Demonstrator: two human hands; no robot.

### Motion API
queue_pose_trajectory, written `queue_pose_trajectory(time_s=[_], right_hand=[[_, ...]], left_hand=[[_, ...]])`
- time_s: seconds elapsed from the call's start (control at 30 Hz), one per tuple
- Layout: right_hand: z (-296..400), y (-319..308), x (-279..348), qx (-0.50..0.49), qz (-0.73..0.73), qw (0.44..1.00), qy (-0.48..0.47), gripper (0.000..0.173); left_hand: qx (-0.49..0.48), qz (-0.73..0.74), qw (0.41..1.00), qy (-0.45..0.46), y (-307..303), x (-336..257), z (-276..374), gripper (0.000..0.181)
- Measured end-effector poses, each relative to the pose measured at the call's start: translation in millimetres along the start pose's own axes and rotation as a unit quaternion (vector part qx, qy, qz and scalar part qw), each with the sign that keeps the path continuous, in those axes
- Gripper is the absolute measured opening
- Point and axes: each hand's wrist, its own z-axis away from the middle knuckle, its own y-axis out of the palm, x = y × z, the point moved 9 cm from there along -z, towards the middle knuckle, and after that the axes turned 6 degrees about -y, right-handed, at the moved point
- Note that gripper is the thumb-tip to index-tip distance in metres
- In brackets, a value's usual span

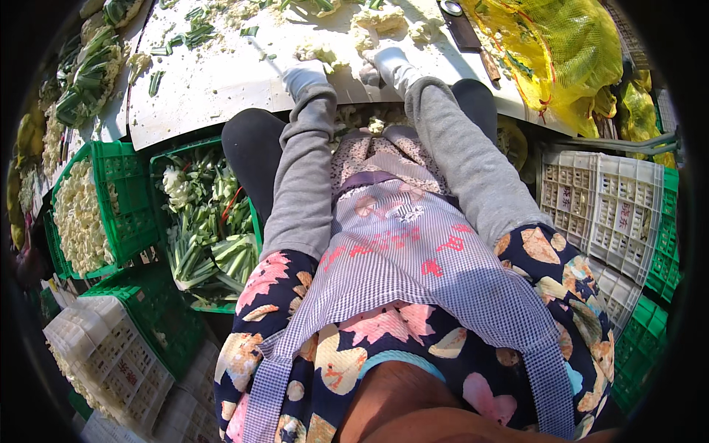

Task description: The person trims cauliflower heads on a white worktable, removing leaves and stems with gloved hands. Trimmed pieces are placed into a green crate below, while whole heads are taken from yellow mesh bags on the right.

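Observation:
My left hand, in a pale glove, rests at the near part of the white tabletop, its fingers at a piece of cauliflower. To its right, my right hand, also gloved, is curled beside a larger cauliflower piece; whether it holds something is hard to see. Another floret lies beyond it. A cleaver with a wooden handle lies to the right of my right hand. Small crumbs and cut green leaves are scattered over the left part of the table.
A yellow mesh bag lies at the right. Below left stand a green crate of florets and a green crate of leaves. More leafy cauliflower is at far left. White crates stand at right, another at lower left.

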Motion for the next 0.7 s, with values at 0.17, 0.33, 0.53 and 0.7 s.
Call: queue_pose_trajectory(time_s=[0.17, 0.33, 0.53, 0.7], right_hand=[[64, 15, 48, -0.085, -0.325, 0.941, 0.04, 0.028], [41, 28, 66, -0.07, -0.132, 0.989, 0.002, 0.029], [7, 54, 45, -0.016, -0.146, 0.984, 0.098, 0.04], [-46, 44, 58, -0.049, 0.148, 0.987, -0.046, 0.062]], left_hand=[[-0.018, 0.041, 0.999, 0.026, -4, 4, 2, 0.026], [-0.012, 0.059, 0.997, 0.045, -2, 2, 8, 0.026], [-0.014, 0.055, 0.997, 0.052, 0, 3, 1, 0.026], [-0.02, 0.056, 0.996, 0.061, -8, 1, -1, 0.025]])
